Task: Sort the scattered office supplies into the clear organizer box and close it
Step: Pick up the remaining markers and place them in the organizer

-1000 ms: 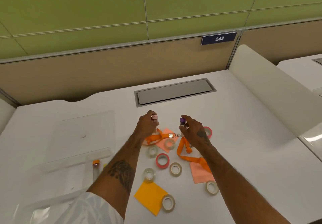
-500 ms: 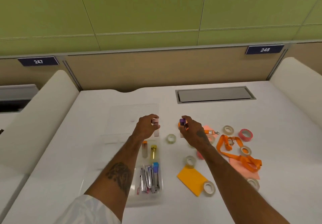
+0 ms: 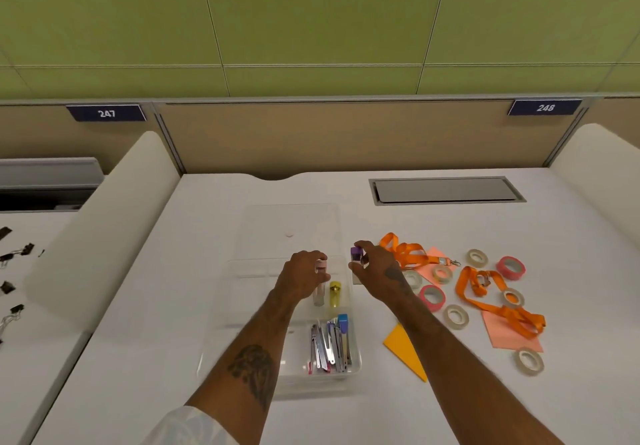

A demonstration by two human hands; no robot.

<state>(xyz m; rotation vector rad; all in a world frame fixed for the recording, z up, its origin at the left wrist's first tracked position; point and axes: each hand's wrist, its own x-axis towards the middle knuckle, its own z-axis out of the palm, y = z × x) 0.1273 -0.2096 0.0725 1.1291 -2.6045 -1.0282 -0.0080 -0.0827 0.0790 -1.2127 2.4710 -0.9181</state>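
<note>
Head view: left hand pinches pink-capped item, mostly hidden in fingers, over mid-right compartment of clear organizer box. Right hand pinches purple-capped tube, cap up, just outside box's right wall; target lies leftward. That compartment holds yellow-capped tube; near-right one, silver stationery. Box mid-worktop, lid open.

an open-plan office. a white workstation desk sits against a tan partition panel under green wall panels. numbered seat plates read 247 and 248. a grey cable hatch is set into the top, and rounded white dividers separate the seats. tape rolls and orange lanyards lie about, and binder clips lie on the neighbouring desk.
</note>
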